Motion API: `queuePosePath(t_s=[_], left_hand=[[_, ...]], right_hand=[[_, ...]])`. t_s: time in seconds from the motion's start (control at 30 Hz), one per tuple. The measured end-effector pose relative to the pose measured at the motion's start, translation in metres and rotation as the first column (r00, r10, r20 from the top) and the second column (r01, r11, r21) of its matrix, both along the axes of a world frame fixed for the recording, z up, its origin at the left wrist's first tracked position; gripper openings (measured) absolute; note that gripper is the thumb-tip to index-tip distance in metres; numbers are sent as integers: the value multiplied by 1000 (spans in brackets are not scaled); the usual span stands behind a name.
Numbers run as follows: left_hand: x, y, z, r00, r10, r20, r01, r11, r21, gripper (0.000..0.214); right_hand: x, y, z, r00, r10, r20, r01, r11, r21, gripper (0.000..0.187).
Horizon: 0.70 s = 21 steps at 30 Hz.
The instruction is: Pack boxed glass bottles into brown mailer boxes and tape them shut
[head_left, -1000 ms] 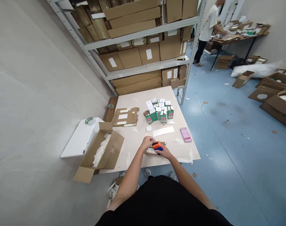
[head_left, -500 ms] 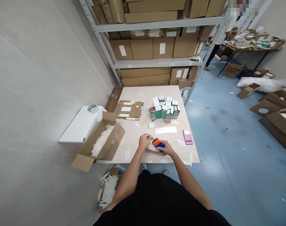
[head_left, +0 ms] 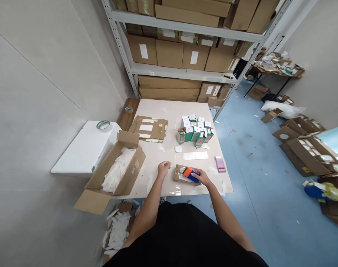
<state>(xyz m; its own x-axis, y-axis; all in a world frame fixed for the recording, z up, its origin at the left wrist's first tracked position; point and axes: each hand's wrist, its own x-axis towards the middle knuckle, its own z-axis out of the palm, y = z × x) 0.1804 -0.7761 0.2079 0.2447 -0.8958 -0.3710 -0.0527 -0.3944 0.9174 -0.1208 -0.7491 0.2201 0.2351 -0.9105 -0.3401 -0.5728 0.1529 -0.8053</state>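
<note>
My right hand (head_left: 201, 177) is wrapped round a hand-held tool with a blue body and an orange end (head_left: 188, 172); its exact kind is unclear. The tool rests over a small flat cardboard package (head_left: 177, 173) near the table's front edge. A pale label shows partly beneath it. To the left of the package, apart from it, my left hand (head_left: 164, 167) is closed with the fingers curled together. Whatever it may hold is too small to see. Beyond both hands lie a white paper strip (head_left: 195, 155) and a small white card (head_left: 178, 149).
Green-and-white boxes (head_left: 196, 130) stand together on the table (head_left: 155, 178). Flattened cardboard (head_left: 149, 129) lies behind left. An open carton with white packing (head_left: 119, 168) is at left, below a tape roll (head_left: 103, 125). Pink packs (head_left: 220, 164) sit at right. A loaded shelf (head_left: 169, 71) rises behind.
My left hand has drawn left, away from the package. My right hand still holds the tool over it, and more of the package shows. The view has turned slightly.
</note>
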Motion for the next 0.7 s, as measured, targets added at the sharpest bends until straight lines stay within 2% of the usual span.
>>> queuePosePath(t_s=[0.2, 0.33, 0.5, 0.7], left_hand=[[-8, 22, -39, 996, 2, -93, 8, 994, 105, 38], [-18, 30, -58, 995, 20, -102, -2, 985, 175, 42], [-15, 26, -68, 997, 10, -74, 6, 977, 212, 42], [-20, 24, -69, 994, -110, 6, 107, 971, 214, 42]], right_hand=[[2, -4, 21, 946, -69, -317, 67, 998, -16, 57], [9, -3, 24, 919, -75, -386, 76, 997, -14, 53], [21, -7, 22, 898, -110, -425, 109, 994, -26, 51], [24, -6, 12, 887, -88, -454, 74, 996, -49, 50]])
